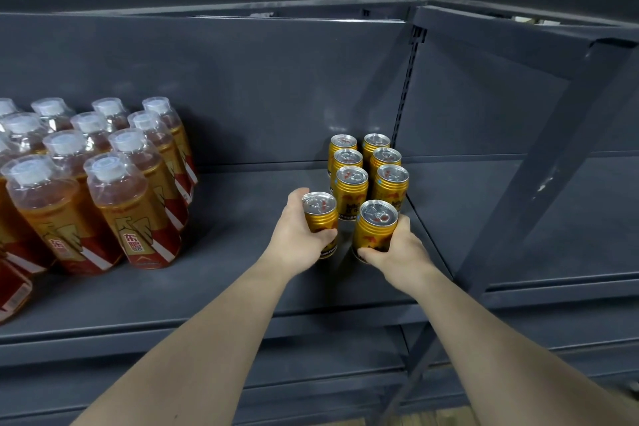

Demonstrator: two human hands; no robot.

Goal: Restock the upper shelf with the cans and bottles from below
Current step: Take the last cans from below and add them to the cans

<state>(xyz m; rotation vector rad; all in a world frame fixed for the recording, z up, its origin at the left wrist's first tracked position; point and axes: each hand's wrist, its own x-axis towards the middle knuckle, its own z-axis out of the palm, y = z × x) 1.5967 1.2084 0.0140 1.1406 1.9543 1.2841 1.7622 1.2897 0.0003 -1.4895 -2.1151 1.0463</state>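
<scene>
On the dark grey upper shelf [224, 273] my left hand [297, 239] grips a gold can [320, 213], and my right hand [397, 252] grips a second gold can [375, 226] beside it. Both cans stand upright at the front of two rows of several gold cans [368, 166] that run back to the shelf's rear wall at the right end. Several amber bottles [103, 176] with clear caps and gold-red labels fill the left part of the shelf.
A vertical slotted upright [406, 86] and a slanted shelf bracket [539, 162] stand right of the cans. Bare shelf surface lies between the bottles and the cans. Lower shelf edges [311, 332] run beneath my forearms.
</scene>
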